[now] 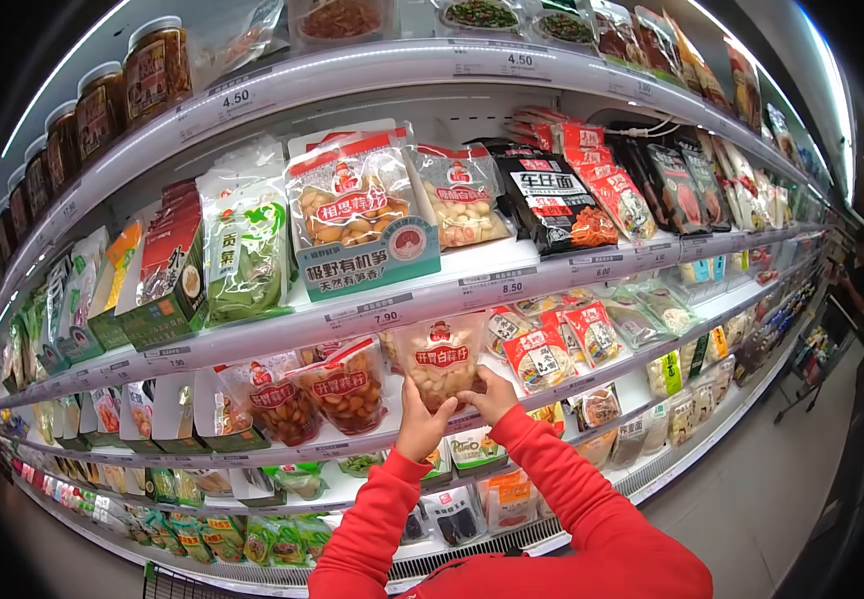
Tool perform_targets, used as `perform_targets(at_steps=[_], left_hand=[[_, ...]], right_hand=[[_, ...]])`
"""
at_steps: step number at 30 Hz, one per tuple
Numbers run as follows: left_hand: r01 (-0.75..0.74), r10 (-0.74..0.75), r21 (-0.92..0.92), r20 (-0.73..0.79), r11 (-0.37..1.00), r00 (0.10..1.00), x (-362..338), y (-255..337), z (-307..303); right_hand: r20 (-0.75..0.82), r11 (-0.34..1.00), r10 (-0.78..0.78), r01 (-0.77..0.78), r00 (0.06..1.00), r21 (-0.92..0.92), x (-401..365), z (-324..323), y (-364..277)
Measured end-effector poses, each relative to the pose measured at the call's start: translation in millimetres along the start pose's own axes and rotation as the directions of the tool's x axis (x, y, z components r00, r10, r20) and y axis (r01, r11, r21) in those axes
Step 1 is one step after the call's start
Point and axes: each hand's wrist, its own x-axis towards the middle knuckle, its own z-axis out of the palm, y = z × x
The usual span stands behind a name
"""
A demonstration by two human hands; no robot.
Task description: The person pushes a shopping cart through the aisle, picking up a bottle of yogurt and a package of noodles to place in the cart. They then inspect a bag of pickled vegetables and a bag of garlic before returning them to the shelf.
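Observation:
A clear pouch of white garlic cloves (pixel 439 357) with a reddish-brown label stands upright at the front of a middle shelf. My left hand (pixel 420 419) grips its lower left side, with the fingers partly behind it. At the lower right, my right hand (pixel 492 395) closes round the pouch's edge. Just left of it sit a pouch of dark brown cloves (pixel 344 387) and another brown pouch (pixel 272 401). To the right lie red-and-white packets (pixel 535 351) on the same shelf. I cannot make out whether the pouch's base touches the shelf.
Above my hands runs a shelf edge with price tags (pixel 385 317). It carries a box of garlic packs (pixel 362 215) and black noodle packs (pixel 557 200). Jars (pixel 157 68) line the top left. At right are the aisle floor (pixel 752 489), a cart (pixel 802 374) and a person (pixel 860 275).

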Motion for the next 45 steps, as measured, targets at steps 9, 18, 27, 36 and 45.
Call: perform_targets(at_steps=[9, 18, 27, 36, 45], left_hand=[[0.127, -0.132, 0.304, -0.003, 0.944, 0.991, -10.4, 5.7, -8.2], [0.018, -0.068, 0.343, 0.135, 0.939, 0.989, -61.4, 57.5, -18.9], [0.368, -0.191, 0.253, -0.528, 0.895, 0.828, -229.3, 62.6, -154.6], [0.919, 0.083, 0.167, -0.986, 0.356, 0.147, -504.5, 116.6, -230.6], [0.982, 0.222, -0.162, -0.965, -0.098, -0.137, -598.7, 160.0, -199.7]], right_hand=[[-0.013, 0.989, -0.018, 0.016, 1.000, -0.148, 11.4, 9.8, -7.2], [-0.095, 0.976, -0.145, 0.126, 0.985, -0.180, 12.9, 26.0, -8.9], [-0.012, 0.962, -0.061, 0.056, 0.998, -0.267, 19.4, 25.9, -6.7], [-0.039, 0.892, -0.434, 0.423, 0.900, -0.161, -109.8, 98.6, -50.2], [0.982, 0.916, -0.009, -0.393, 0.191, 0.085, -308.7, 322.1, -17.7]])
